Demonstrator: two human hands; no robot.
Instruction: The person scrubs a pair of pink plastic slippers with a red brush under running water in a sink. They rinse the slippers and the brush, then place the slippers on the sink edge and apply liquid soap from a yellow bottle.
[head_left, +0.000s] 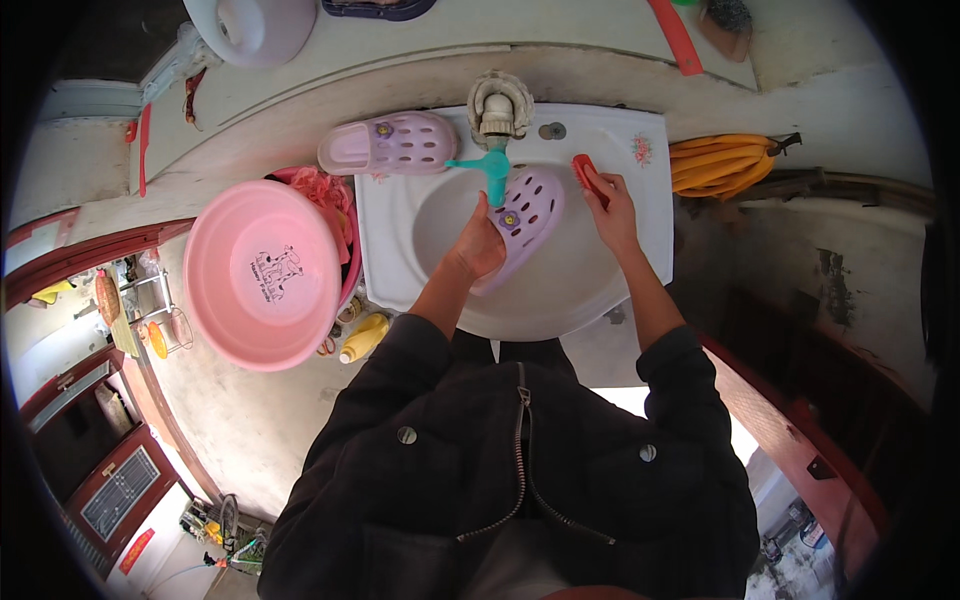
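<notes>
My left hand (482, 244) grips a lilac foam clog (534, 206) by its side, over the white washbasin (600, 300). The clog has oval holes and a purple flower charm, and its toe points up and to the right. A teal tap (495, 169) reaches over it; whether water runs cannot be told. Right of the clog, my right hand (613, 210) holds a small red scrubbing brush (585, 171), apart from the clog. A matching clog (412, 142) lies on the basin's back left rim.
A pink plastic basin (217, 277) stands left of the washbasin, partly over another tub with red fabric (319, 187). Below it lies a yellow bottle (365, 337). A coiled orange hose (720, 163) hangs at the right. Along the back runs a ledge (450, 37) with a white plastic container (277, 30).
</notes>
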